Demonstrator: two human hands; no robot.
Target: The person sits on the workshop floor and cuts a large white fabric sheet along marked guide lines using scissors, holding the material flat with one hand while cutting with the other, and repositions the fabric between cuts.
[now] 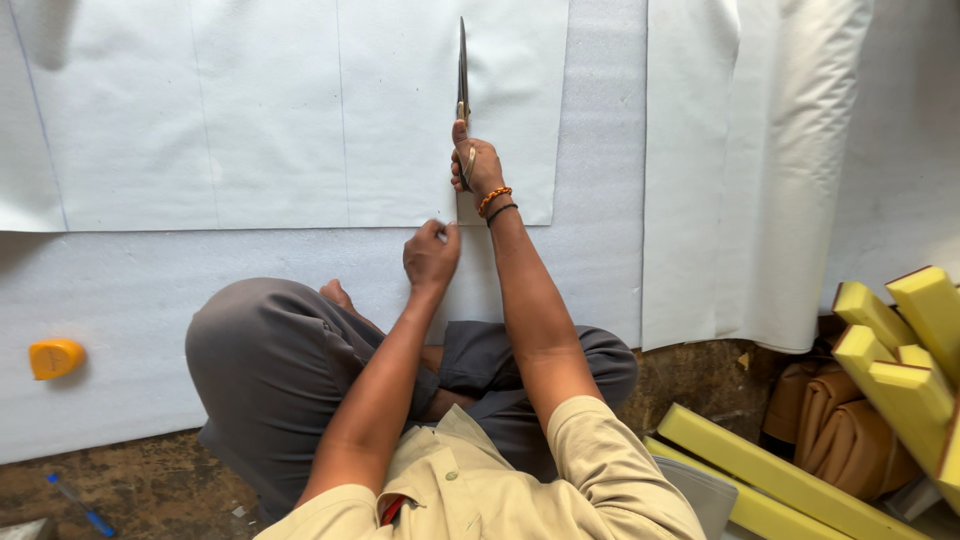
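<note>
A large white foam underlay (600, 270) is spread over the floor, covering most of the view. On it, at 11 o'clock, a white sheet (280, 110) marked with faint ruled lines is laid flat, probably so the lines can be followed. At 2 o'clock a white fabric roll (790, 170) is left partly unrolled. Yellow foam blocks (900, 350) and tan cushions (840, 430) are stacked at 4 o'clock, out of the way. The person's grey-trousered legs (270, 370) are folded under them on the underlay, close to the sheet's near edge.

Long scissors (463, 70) are gripped at 12 o'clock by the right hand (478, 165), fingers closed through the handles, blades pointing away along a line. The left hand (431, 255) is curled shut, pinching the sheet's near edge, seemingly to keep it taut. An orange tape measure (56, 357) is seen at 9 o'clock, a blue pen (82, 508) at 8.
</note>
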